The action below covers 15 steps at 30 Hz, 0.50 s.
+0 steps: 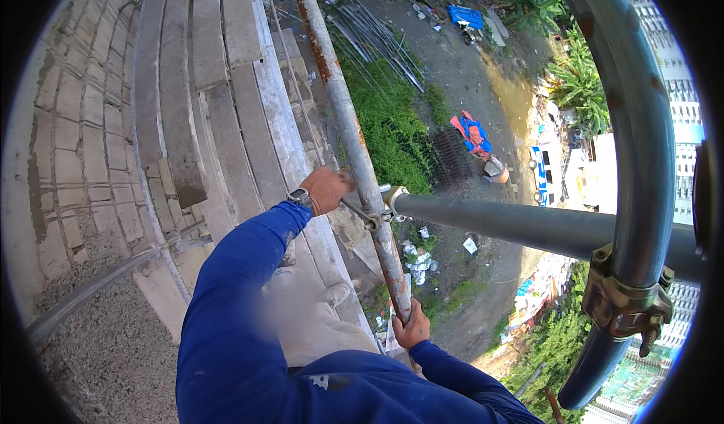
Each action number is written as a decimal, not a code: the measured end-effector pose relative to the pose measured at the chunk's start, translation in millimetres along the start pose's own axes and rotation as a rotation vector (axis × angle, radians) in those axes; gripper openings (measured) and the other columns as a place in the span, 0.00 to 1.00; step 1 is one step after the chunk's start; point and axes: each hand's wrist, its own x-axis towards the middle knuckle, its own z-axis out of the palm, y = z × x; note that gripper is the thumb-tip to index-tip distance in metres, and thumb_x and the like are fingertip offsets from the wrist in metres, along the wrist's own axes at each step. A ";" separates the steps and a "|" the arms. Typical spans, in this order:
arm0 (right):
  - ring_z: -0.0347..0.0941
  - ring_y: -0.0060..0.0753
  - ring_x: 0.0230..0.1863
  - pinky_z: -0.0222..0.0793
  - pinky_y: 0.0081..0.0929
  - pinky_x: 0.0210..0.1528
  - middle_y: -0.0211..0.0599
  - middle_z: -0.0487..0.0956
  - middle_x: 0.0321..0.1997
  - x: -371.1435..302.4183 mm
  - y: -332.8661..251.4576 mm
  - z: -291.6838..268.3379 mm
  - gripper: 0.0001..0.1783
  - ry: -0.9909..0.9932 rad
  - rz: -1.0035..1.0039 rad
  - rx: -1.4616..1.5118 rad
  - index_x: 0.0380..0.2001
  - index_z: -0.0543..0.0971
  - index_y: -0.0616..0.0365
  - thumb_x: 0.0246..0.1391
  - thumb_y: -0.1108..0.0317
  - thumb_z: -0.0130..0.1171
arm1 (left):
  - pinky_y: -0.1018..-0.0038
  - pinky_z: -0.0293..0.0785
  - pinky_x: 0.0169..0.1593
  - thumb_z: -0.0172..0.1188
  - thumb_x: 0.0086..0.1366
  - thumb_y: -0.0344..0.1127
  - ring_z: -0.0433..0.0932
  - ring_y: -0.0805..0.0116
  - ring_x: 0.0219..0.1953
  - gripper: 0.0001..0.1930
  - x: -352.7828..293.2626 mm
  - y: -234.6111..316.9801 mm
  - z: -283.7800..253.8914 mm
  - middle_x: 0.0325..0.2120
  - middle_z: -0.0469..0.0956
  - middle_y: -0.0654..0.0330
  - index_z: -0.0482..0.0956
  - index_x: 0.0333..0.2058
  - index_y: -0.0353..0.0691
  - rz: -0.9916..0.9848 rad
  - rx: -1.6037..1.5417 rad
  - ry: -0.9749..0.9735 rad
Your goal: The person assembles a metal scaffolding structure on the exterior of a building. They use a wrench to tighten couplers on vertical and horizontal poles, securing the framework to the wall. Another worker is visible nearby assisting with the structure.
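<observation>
My left hand, with a watch on its wrist, is closed round a metal spanner. The spanner's far end meets the coupler where a rusty scaffold tube crosses a grey tube. Most of the spanner's handle is hidden in my fingers. Lower down the rusty tube, my right hand is wrapped round it. Both my arms wear blue sleeves.
Wooden planks run beside a block wall on the left. A thick curved tube with a rusty coupler stands close on the right. Far below lie ground, metal bars and a blue sheet.
</observation>
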 end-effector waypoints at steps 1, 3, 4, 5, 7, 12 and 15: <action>0.81 0.65 0.45 0.77 0.52 0.48 0.58 0.81 0.46 1.6 -1.8 -0.5 0.39 -0.011 0.009 -0.007 0.63 0.68 0.61 0.50 0.57 0.69 | 0.59 0.73 0.41 0.60 0.52 0.28 0.82 0.54 0.34 0.15 -1.3 -3.6 -1.1 0.32 0.81 0.60 0.84 0.39 0.51 0.024 -0.022 0.006; 0.81 0.65 0.45 0.77 0.52 0.49 0.58 0.81 0.47 1.7 -4.8 -1.1 0.39 -0.034 0.023 -0.020 0.63 0.68 0.60 0.50 0.57 0.69 | 0.59 0.73 0.41 0.60 0.51 0.28 0.81 0.53 0.34 0.13 -7.0 -6.8 -3.0 0.31 0.80 0.60 0.83 0.37 0.49 0.068 -0.065 0.021; 0.81 0.65 0.45 0.77 0.52 0.48 0.59 0.81 0.46 1.2 -5.9 -1.5 0.39 0.011 -0.009 -0.009 0.63 0.68 0.60 0.50 0.57 0.69 | 0.59 0.73 0.39 0.60 0.48 0.28 0.78 0.50 0.32 0.11 -13.0 -6.1 6.2 0.29 0.79 0.58 0.81 0.33 0.47 0.120 -0.133 0.069; 0.81 0.65 0.45 0.77 0.52 0.48 0.59 0.81 0.46 1.4 -8.4 -2.9 0.39 0.006 0.003 0.002 0.63 0.68 0.60 0.51 0.58 0.69 | 0.58 0.73 0.38 0.59 0.48 0.27 0.78 0.49 0.32 0.10 -21.4 3.5 8.2 0.29 0.78 0.57 0.81 0.32 0.46 0.071 -0.192 0.109; 0.81 0.65 0.45 0.76 0.52 0.48 0.59 0.81 0.46 -0.4 -12.0 -5.6 0.38 -0.011 0.028 0.026 0.63 0.68 0.60 0.51 0.58 0.68 | 0.57 0.72 0.36 0.58 0.49 0.25 0.78 0.47 0.31 0.09 -46.3 32.5 13.5 0.28 0.78 0.55 0.80 0.30 0.44 -0.034 -0.314 0.184; 0.77 0.65 0.49 0.73 0.53 0.53 0.58 0.78 0.48 -2.6 -8.6 -2.5 0.35 0.004 0.004 0.038 0.59 0.69 0.62 0.51 0.59 0.68 | 0.55 0.77 0.43 0.56 0.58 0.25 0.83 0.44 0.38 0.08 -118.5 139.3 51.8 0.34 0.84 0.49 0.81 0.36 0.39 -0.597 -0.751 0.225; 0.73 0.63 0.52 0.68 0.54 0.56 0.58 0.75 0.52 10.3 -22.3 -14.6 0.38 0.142 -0.245 -0.161 0.61 0.69 0.61 0.47 0.60 0.69 | 0.57 0.77 0.41 0.56 0.61 0.27 0.83 0.45 0.34 0.06 -137.3 204.8 56.8 0.27 0.83 0.47 0.81 0.35 0.37 -0.797 -0.987 0.157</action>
